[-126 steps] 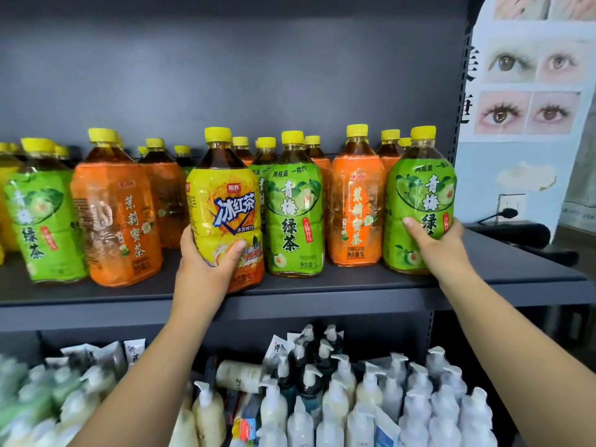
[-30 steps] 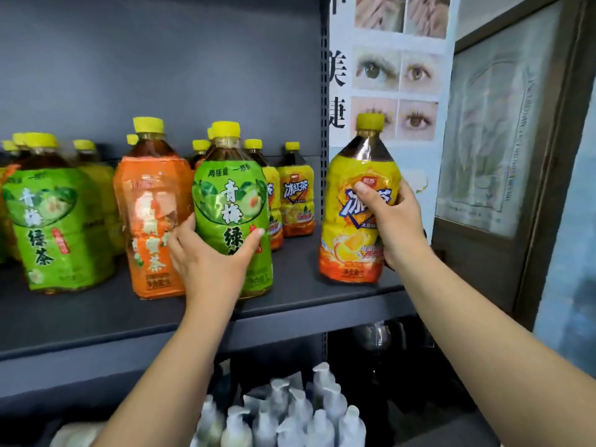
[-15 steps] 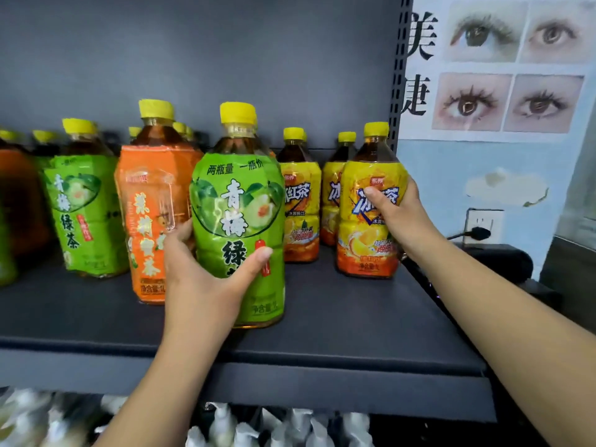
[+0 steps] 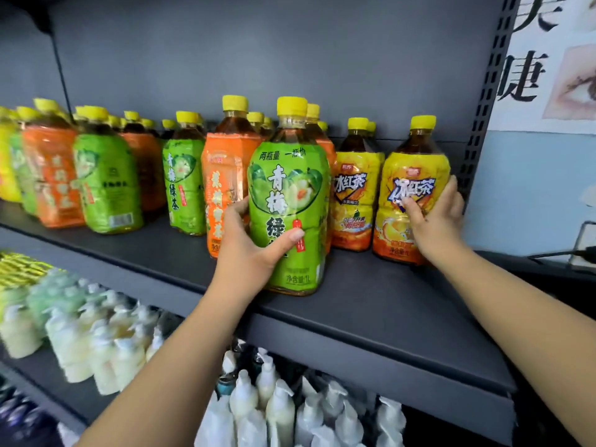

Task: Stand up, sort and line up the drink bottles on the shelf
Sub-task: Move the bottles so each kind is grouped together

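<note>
Behind the front bottles, the back-row bottles [image 4: 256, 119] show only caps; the far-left bottles [image 4: 51, 175] are blurred (labels unreadable), and the poster [image 4: 548, 66] is cropped.

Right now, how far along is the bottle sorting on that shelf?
Roughly midway, judging by layout. Done: every visible bottle stands upright, and a yellow-label bottle stands at the shelf's right end. In hand: the right hand holds another yellow bottle beside it; the left hand grips a green-label bottle near the front edge. Left: the green and orange bottles further left remain mixed.
</note>
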Motion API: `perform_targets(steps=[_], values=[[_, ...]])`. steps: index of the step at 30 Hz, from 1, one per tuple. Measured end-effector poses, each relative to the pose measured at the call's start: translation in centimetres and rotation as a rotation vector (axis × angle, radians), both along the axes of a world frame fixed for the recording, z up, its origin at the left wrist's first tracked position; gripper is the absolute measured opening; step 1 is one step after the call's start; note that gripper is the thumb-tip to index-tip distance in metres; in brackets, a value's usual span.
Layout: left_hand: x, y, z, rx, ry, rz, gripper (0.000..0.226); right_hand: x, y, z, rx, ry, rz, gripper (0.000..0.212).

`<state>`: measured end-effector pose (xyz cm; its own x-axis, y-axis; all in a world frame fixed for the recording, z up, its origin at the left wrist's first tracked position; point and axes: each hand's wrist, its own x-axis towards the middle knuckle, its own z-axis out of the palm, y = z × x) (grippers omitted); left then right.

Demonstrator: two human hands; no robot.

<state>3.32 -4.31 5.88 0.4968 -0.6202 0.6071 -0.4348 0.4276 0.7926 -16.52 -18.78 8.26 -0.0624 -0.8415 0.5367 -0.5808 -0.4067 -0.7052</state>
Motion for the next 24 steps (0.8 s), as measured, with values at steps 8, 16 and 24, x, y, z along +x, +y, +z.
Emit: perform_targets(steps=[8, 16, 24], values=[[2.5, 1.4, -1.1, 0.061, -0.057, -0.142, 0.046, 5.1, 9.5, 3.7, 0.056, -0.171, 0.57, 0.096], [8.5, 1.4, 1.1, 0.0, -0.044, 0.158, 0.051, 10.9, 10.3, 0.9, 0.27, -0.377, 0.592, 0.094], [11.5, -2.9, 1.6, 0.372, 0.391, -0.485, 0.107, 11.4, 12.5, -0.3, 0.143, -0.52, 0.406, 0.067]])
